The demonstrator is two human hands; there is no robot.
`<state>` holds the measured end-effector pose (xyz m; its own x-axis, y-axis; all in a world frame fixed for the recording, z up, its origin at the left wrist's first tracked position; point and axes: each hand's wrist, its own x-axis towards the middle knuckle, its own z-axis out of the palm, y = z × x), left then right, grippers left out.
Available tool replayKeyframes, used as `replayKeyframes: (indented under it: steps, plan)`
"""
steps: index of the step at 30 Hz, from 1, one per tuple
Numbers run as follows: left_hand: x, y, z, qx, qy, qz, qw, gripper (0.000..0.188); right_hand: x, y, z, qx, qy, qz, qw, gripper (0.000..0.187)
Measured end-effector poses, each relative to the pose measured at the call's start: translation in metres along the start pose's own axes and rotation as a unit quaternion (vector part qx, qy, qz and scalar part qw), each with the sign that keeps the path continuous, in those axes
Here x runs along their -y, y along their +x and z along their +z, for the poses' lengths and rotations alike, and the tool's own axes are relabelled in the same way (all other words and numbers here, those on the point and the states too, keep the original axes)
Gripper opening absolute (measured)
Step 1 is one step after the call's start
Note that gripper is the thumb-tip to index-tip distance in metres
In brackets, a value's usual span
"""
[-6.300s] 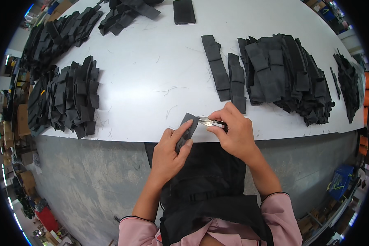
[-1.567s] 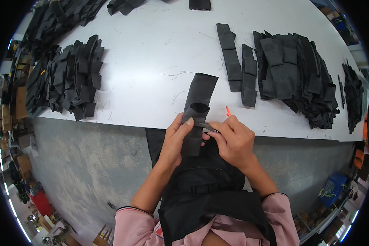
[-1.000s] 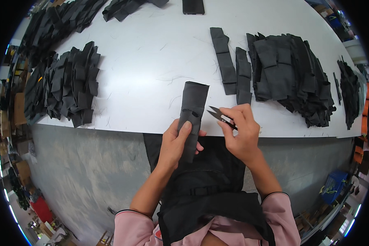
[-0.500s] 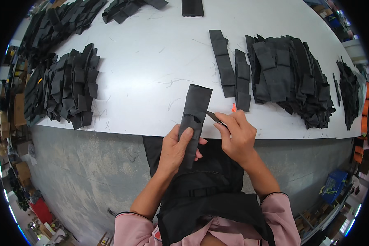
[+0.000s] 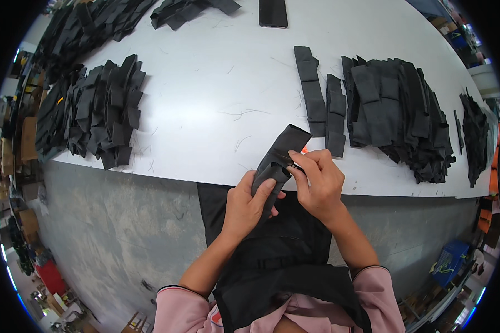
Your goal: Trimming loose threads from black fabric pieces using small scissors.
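Note:
My left hand [image 5: 243,204] is closed round a black fabric strip [image 5: 286,142], thumb on top, just off the table's near edge. The strip tilts up to the right, its far end open like a flat tube. Midway along, it buckles into a raised fold. Pinched in my right hand [image 5: 323,182] is a small dark pointed tool that looks like thread snips [image 5: 295,166]. Its tip meets the strip beside the fold, and the fingers cover most of it. A small orange piece [image 5: 304,149] shows just behind my right fingers.
Two black strips [image 5: 311,91] lie beside a large pile of them [image 5: 397,105] on the white table [image 5: 200,122]. More piles [image 5: 108,105] stand at the left and far left. A phone [image 5: 273,14] lies at the back, and a dark bundle [image 5: 473,139] at the far right.
The strip has tilted to the right and its middle has buckled up more. The snips' tip has moved from the strip's edge in against the fold. The view has shifted slightly.

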<state>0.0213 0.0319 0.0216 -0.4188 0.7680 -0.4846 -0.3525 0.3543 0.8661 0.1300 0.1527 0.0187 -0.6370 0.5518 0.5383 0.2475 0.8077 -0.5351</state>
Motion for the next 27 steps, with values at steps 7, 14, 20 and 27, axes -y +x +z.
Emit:
replayKeyframes:
  steps: [7, 14, 20, 27]
  plan:
    - [-0.0008, -0.0004, -0.0004, -0.006, 0.037, -0.004, 0.999, 0.030, 0.0024, -0.0021, -0.0001, 0.036, -0.021, -0.024, 0.999, 0.032]
    - [-0.0010, -0.0010, 0.0005, -0.004, 0.063, 0.008, 0.998, 0.030, 0.0052, -0.0015, 0.0024, 0.025, -0.025, -0.005, 0.999, 0.033]
    - [-0.0011, -0.0004, 0.0011, -0.001, 0.070, 0.003, 0.998, 0.030, 0.0031, -0.0052, 0.0035, 0.025, -0.032, -0.001, 0.999, 0.032]
    - [-0.0009, -0.0017, 0.0014, 0.000, 0.078, 0.007, 0.997, 0.029, 0.0042, -0.0060, 0.0033, 0.005, -0.008, -0.001, 1.000, 0.028]
